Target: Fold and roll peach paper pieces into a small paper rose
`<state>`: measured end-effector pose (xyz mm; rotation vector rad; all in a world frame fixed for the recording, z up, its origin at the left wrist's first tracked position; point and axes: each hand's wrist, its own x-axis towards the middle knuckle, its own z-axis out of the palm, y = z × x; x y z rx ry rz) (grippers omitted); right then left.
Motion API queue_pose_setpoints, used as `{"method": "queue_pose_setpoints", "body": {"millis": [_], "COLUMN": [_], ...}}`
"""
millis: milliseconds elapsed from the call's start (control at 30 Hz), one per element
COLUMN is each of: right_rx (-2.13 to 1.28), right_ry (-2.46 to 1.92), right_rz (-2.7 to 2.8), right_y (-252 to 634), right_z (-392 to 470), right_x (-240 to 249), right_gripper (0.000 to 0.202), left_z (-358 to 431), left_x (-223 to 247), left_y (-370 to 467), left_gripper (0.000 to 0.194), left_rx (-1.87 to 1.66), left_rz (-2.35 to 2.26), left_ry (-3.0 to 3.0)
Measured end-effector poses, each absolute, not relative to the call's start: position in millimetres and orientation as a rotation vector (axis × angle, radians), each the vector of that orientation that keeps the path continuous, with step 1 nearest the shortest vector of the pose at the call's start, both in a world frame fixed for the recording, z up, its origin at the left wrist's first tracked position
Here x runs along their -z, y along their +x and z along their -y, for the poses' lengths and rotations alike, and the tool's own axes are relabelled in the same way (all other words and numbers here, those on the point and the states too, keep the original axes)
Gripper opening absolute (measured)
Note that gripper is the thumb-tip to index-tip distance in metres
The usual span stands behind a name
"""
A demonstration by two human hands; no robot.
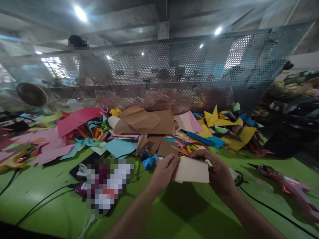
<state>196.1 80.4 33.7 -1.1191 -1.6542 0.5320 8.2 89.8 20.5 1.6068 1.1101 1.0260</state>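
Between my two hands is a cream-coloured piece of folded paper (192, 170), held up over the green table. My left hand (164, 172) grips its left edge, thumb on top. My right hand (216, 169) has its fingers curled over the upper right corner and side. Another pale paper tip (233, 173) shows behind my right wrist; I cannot make out whether it belongs to the same piece. Just beyond my hands lie a brown paper square (167, 148) and a crumpled blue plastic piece (149, 163).
A pink glue gun (286, 184) with a black cord lies at the right. A power strip (112, 186) with plugs sits left. Coloured paper, a brown paper stack (149, 121) and yellow paper shapes (213, 116) line the back, before a perforated metal screen (159, 69). People are beyond.
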Motion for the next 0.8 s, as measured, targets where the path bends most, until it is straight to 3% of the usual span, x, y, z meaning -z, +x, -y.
{"method": "queue_pose_setpoints", "body": {"millis": [400,567,800], "right_rx": [-0.158,-0.053,-0.037], "right_ry": [-1.092,-1.070,-1.026], "right_rz": [1.908,1.888,1.921], "right_y": [192.3,192.9,192.0], "right_z": [-76.2,-73.3,-76.6], "right_x": [-36.7,-37.6,-32.1], "right_gripper": [0.018,0.012,0.020], "left_z": [-84.7,-83.1,-84.8], "left_x": [-25.2,-25.0,-20.7], "left_y": [14.1,16.6,15.4], "left_gripper": [0.028,0.011,0.029], "left_rx": [-0.963,-0.958,-1.101], "left_rz": [-1.099,-1.003,-0.842], "left_ry": [1.618,1.517,1.332]}}
